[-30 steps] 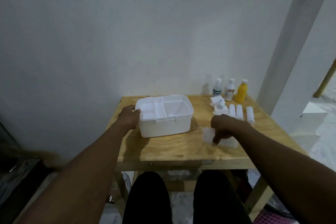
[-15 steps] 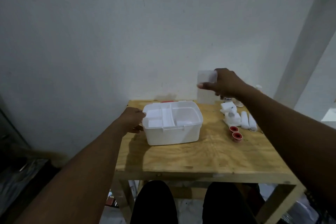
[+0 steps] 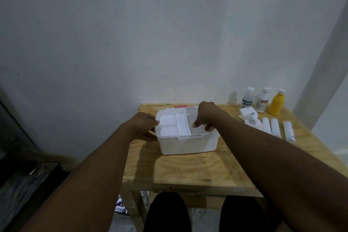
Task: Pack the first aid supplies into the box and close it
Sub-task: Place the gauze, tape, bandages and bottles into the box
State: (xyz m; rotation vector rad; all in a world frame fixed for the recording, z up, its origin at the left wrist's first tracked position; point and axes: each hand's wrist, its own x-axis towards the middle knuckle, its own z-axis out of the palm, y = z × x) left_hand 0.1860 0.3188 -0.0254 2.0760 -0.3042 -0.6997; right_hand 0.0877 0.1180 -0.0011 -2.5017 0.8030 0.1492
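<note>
A white plastic box (image 3: 188,143) stands open near the middle of a wooden table (image 3: 188,167), its divided tray showing inside, as a seated person works over it with both bare hands. The left hand (image 3: 143,126) grips the box's left end, fingers curled over the rim and thumb against the side wall. The right hand (image 3: 207,115) hangs over the box's right-hand compartment, fingers and thumb bent downward into it; whether they pinch anything cannot be told against the white plastic. A strip of red (image 3: 180,107) shows just behind the box's far rim.

To the right of the box, well apart from it, the supplies wait on the tabletop. Three rolled bandages (image 3: 275,128) lie side by side, with a small heap of white dressings (image 3: 246,114) beside them, nearer the wall. Behind these, three bottles stand upright in a row along the table's back edge: a white bottle with a blue label (image 3: 247,98), a white bottle with a red label (image 3: 262,100) and a yellow bottle (image 3: 276,102) with a white cap.

The table is pushed against a scuffed, pale wall (image 3: 169,43). The person's knees, in black, show below the table's near edge.
</note>
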